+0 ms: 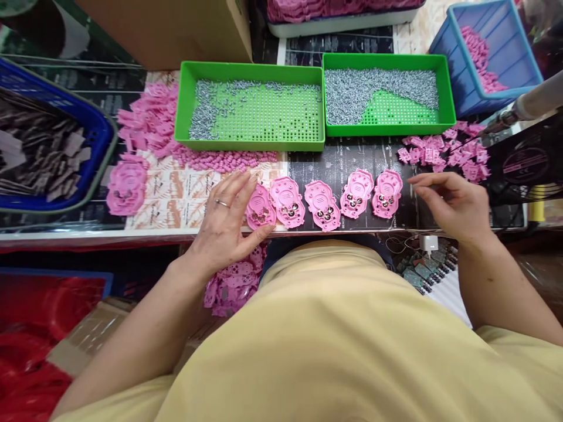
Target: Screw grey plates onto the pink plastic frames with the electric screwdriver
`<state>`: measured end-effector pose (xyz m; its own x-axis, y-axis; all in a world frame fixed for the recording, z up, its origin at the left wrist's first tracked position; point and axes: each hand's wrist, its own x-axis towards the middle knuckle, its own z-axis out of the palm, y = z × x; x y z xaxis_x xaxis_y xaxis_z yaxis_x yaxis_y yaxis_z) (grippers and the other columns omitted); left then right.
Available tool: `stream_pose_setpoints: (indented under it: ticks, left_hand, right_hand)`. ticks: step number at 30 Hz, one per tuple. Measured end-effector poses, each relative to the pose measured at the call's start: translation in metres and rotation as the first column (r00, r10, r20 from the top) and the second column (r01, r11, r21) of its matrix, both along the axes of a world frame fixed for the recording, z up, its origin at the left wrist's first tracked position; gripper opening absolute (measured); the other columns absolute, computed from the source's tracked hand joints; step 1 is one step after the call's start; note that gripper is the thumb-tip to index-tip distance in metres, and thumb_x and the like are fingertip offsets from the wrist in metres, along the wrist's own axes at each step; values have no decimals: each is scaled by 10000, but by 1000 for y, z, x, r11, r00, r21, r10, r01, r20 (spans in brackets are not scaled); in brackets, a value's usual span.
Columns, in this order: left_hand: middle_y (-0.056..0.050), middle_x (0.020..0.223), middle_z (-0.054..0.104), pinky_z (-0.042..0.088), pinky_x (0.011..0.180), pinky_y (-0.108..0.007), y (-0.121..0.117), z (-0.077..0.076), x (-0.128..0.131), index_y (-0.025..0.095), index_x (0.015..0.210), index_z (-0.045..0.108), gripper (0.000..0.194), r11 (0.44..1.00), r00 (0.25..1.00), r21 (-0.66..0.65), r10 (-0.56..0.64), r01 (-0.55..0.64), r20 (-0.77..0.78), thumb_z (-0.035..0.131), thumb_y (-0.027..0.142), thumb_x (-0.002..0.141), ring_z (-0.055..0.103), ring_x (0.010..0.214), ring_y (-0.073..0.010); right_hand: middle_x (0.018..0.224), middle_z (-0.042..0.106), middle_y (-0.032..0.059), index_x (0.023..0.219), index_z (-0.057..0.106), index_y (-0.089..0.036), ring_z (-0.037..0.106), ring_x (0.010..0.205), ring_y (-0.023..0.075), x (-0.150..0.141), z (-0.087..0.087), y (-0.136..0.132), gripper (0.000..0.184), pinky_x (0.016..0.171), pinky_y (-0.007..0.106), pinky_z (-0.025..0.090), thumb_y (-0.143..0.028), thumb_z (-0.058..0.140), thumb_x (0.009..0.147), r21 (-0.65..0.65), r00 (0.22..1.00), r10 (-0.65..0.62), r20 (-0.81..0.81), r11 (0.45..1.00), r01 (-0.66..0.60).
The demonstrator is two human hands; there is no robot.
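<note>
Several pink plastic toy shells [322, 205] lie in a row along the front edge of the bench, each with shiny metal pieces in its lower part. My left hand [229, 220], with a ring on one finger, rests over the leftmost shell [260, 208]. Its fingers are stretched out and the thumb is spread from them. To the right of the rightmost shell [387, 194] hovers my right hand [460, 205], thumb and forefinger brought together at the tips. Whatever small thing may be between them cannot be made out.
Two green trays [250, 145] of small screws stand behind the row. Small pink parts [444, 149] are heaped at right, near an electric screwdriver [510, 117]. More pink parts [149, 120] and stacked shells [126, 186] lie left, beside a blue basket [99, 135]. A blue bin [510, 47] stands back right.
</note>
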<state>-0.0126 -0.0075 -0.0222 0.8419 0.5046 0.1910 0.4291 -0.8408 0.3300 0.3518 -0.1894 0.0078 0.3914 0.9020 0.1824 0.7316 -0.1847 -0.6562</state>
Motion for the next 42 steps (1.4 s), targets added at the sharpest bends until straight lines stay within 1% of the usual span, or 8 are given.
stream_pose_setpoints:
  ticks: [6, 13, 17, 21, 28, 31, 36, 42]
  left_hand:
    - [25, 1675, 135, 319, 1227, -583, -6, -6, -3, 379, 1573, -23, 803, 1000, 1000, -2, 20, -20, 7, 483, 521, 967, 291, 1489, -354]
    - [-81, 1644, 226, 351, 1184, -595, -11, -14, -7, 339, 1592, 32, 856, 999, 999, -10, 30, -30, 17, 565, 501, 942, 331, 1467, -386]
    - [-193, 1628, 232, 305, 1185, -592, -17, -15, -8, 229, 1593, 100, 876, 995, 994, -24, 96, -97, -46, 515, 617, 927, 269, 1500, -387]
    - [-230, 1606, 272, 229, 1210, -582, -19, -17, -6, 165, 1568, 202, 859, 991, 989, -30, 127, -129, -76, 461, 672, 925, 247, 1515, -362]
    - [-230, 1593, 308, 242, 1207, -553, -16, -19, -4, 147, 1573, 195, 814, 995, 996, -47, 81, -83, -45, 460, 602, 952, 282, 1505, -339]
    - [-229, 1594, 306, 232, 1214, -537, -11, -18, -3, 129, 1577, 179, 798, 998, 998, -49, 32, -35, -46, 431, 583, 971, 265, 1513, -326]
    - [-234, 1623, 226, 184, 1207, -586, -14, -12, 8, 142, 1570, 242, 868, 999, 998, -18, 36, -37, -55, 428, 699, 930, 186, 1526, -387]
    - [-172, 1609, 311, 134, 1206, -617, -32, -12, 41, 241, 1537, 360, 738, 994, 998, 94, -47, 50, -39, 461, 665, 942, 235, 1511, -384]
  right_hand:
    - [827, 741, 23, 850, 725, -236, 646, 637, 173, 5, -3, -14, 199, 618, 333, 538, -428, 688, 811, -29, 979, -177, 102, 983, 181]
    - [923, 761, 45, 947, 755, -237, 718, 814, 173, 12, -5, -18, 234, 721, 292, 562, -385, 578, 911, -62, 936, -46, 350, 995, 72]
    - [822, 758, 72, 884, 766, -179, 702, 694, 176, 26, -15, -25, 314, 590, 275, 497, -442, 594, 889, 62, 887, -97, 452, 995, 77]
    - [728, 736, 61, 851, 770, -168, 666, 620, 167, 50, -32, -28, 397, 528, 271, 435, -468, 519, 924, 179, 750, -110, 653, 984, -12]
    - [844, 741, 108, 925, 779, -177, 702, 767, 245, 56, -48, -29, 395, 651, 356, 516, -521, 596, 864, 357, 686, -287, 668, 933, 43]
    - [1166, 708, 131, 1265, 649, -197, 683, 1084, 257, 31, -45, -23, 429, 925, 390, 548, -416, 579, 903, 236, 716, -74, 694, 963, -129]
    - [1590, 283, 243, 1593, 80, -172, 183, 1546, 311, -4, -40, -9, 853, 1201, 536, 317, -483, 520, 931, -115, 646, 338, 684, 925, -362]
    - [1631, 207, 191, 1584, 138, -273, 118, 1559, 315, -9, -35, 14, 712, 1228, 552, 240, -504, 405, 966, -261, 646, 446, 619, 893, -366]
